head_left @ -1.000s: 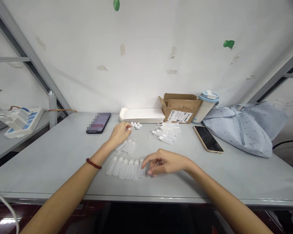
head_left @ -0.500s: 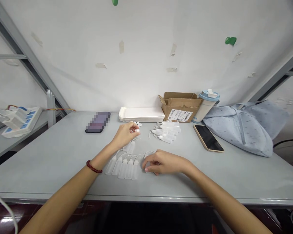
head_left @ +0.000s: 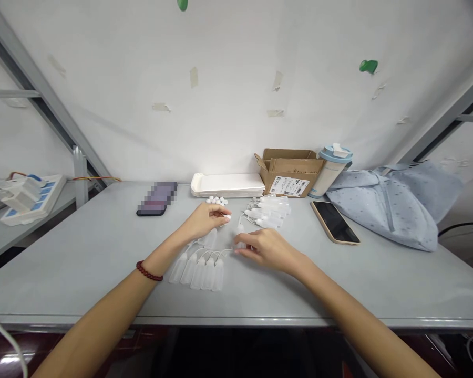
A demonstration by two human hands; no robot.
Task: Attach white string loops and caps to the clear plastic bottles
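My left hand (head_left: 203, 223) hovers over the table and pinches a small white cap (head_left: 227, 216) between thumb and fingertips. My right hand (head_left: 266, 248) grips a small translucent squeeze bottle (head_left: 240, 231), lifted upright close to the cap. Below both hands a row of several small translucent bottles (head_left: 199, 270) lies side by side on the grey table (head_left: 102, 252). A cluster of loose white caps (head_left: 216, 200) sits further back, and a pile of more small bottles (head_left: 270, 212) lies to the right of it.
A dark phone (head_left: 157, 198) lies at back left, a second phone (head_left: 334, 222) at right. A stack of white trays (head_left: 228, 185), an open cardboard box (head_left: 289, 172), a lidded cup (head_left: 331, 169) and a blue cloth bag (head_left: 394, 205) line the back. A power strip (head_left: 27, 197) sits far left.
My left hand picked a white cap from the cluster and drew it toward me. My right hand took one bottle off the row's right end and lifted it toward the cap.
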